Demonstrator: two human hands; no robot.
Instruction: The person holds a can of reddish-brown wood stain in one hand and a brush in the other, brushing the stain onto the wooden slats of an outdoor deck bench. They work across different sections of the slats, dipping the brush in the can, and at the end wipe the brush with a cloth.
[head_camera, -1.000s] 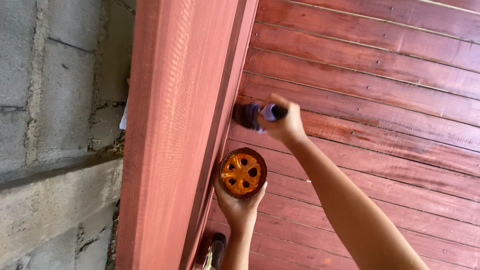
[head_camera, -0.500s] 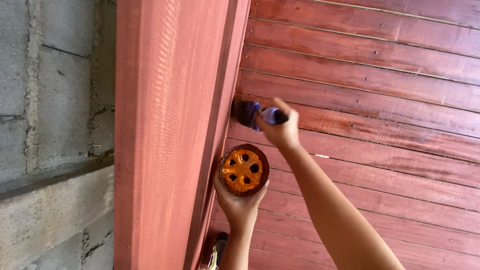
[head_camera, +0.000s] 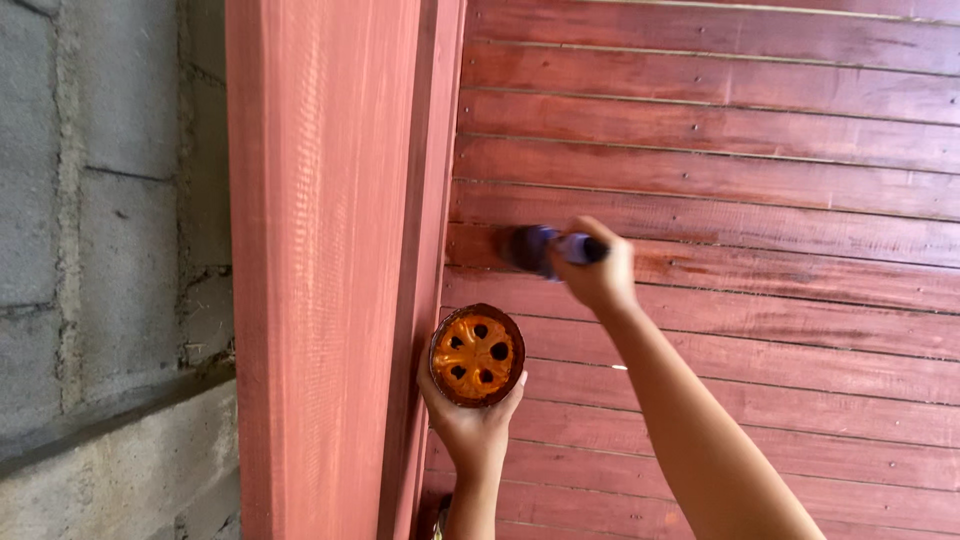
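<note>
Wall of horizontal wooden boards: the largest item in view, coated dark red across the visible face. The finish is uneven; some boards read deep and glossy, and paler streaks show on the board level with the brush and on the one below. By this evidence staining is well advanced, with touch-up along those streaks outstanding

Upright timber post: stands just left of the boards, coloured a lighter, flatter red. Whether it is finished or awaits another coat cannot be told

Block wall: grey, uncoated, at far left behind the post

Right hand: clenched around the handle of a paintbrush, bristles against a board near the post. The brush is blurred, so its detail is unclear

Left hand: cupped under a small round container, orange inside with dark holes, held just beside the post's edge and below the brush
</note>
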